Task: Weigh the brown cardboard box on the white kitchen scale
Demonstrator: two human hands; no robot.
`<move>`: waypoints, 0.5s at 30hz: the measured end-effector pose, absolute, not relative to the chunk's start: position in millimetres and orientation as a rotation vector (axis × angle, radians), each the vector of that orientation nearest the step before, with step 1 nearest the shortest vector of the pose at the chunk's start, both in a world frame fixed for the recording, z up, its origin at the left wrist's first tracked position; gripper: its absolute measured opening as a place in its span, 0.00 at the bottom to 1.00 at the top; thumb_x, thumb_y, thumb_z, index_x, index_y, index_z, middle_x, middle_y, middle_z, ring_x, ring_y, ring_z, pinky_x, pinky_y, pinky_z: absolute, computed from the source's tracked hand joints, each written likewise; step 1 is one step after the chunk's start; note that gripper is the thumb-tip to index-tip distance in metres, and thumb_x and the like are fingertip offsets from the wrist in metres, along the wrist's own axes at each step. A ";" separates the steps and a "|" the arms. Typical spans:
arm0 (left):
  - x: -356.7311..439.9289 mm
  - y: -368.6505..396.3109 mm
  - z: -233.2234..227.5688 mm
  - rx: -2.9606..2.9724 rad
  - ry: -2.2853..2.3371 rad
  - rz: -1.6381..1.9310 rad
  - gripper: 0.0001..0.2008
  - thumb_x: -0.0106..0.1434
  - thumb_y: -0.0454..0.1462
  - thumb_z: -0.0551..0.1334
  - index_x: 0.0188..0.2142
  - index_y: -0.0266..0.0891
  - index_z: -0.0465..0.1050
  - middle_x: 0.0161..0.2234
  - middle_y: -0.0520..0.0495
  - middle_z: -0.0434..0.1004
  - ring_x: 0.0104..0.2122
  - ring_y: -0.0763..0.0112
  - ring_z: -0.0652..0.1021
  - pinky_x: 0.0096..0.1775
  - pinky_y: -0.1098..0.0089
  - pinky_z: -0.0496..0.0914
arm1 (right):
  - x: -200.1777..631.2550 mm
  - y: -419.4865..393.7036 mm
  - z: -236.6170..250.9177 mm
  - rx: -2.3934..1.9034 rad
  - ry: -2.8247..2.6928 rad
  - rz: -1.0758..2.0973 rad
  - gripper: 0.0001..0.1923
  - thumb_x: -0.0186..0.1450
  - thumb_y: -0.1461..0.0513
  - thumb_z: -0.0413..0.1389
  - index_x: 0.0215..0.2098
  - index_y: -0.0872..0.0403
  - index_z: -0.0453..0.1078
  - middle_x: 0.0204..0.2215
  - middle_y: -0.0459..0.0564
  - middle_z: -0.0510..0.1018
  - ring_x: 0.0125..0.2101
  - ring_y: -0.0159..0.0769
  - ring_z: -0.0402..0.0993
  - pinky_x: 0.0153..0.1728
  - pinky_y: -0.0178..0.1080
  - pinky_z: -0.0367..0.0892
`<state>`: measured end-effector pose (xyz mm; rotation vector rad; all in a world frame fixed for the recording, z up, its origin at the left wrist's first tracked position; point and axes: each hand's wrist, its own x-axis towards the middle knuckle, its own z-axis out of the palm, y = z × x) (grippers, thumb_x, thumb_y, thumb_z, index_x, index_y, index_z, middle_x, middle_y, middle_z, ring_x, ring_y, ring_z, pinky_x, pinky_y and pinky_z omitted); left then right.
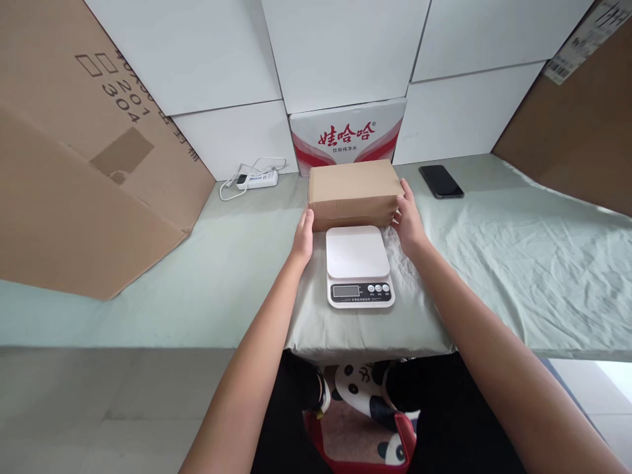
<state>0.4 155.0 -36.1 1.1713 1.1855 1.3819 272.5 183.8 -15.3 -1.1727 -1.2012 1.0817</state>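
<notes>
A closed brown cardboard box point(354, 187) is gripped between my two hands, just behind a white kitchen scale point(357, 253). My left hand point(303, 236) presses against the box's left side near its front corner. At the opposite end, my right hand point(408, 218) holds the right side, with fingers wrapped around the edge and the thumb on the near side. The scale's plate carries nothing, and its display looks blank. Whether the box rests on the cloth or is slightly raised, I cannot tell.
Behind the box stands a white-and-red printed carton point(348, 135) against white panels. A power strip point(257, 179) with a white cable lies at back left, a black phone point(441, 181) at back right. Large cardboard sheets point(99, 197) flank the cloth-covered table point(197, 283).
</notes>
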 end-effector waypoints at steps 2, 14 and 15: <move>1.6 153.6 -34.8 1.160 1.177 1.400 0.35 0.77 0.63 0.54 0.74 0.50 0.70 0.82 0.52 0.61 0.83 0.57 0.57 0.83 0.55 0.52 | 271.6 183.0 -15.3 -1.156 -1.209 1.085 0.42 0.71 0.35 0.53 0.80 0.25 0.52 0.80 0.36 0.64 0.74 0.50 0.71 0.67 0.57 0.79; 6.3 144.7 -15.3 1.204 1.153 1.454 0.35 0.79 0.59 0.54 0.75 0.44 0.68 0.81 0.48 0.64 0.84 0.51 0.55 0.82 0.57 0.52 | 271.8 185.3 0.8 -1.100 -1.238 1.025 0.47 0.67 0.32 0.55 0.81 0.25 0.51 0.83 0.36 0.59 0.80 0.51 0.60 0.75 0.60 0.71; 6.3 143.1 -11.9 1.224 1.137 1.467 0.35 0.79 0.59 0.54 0.75 0.43 0.68 0.81 0.47 0.63 0.84 0.50 0.56 0.82 0.58 0.52 | 272.5 185.3 2.2 -1.093 -1.263 0.995 0.48 0.67 0.30 0.55 0.81 0.25 0.51 0.83 0.36 0.58 0.81 0.52 0.59 0.75 0.61 0.71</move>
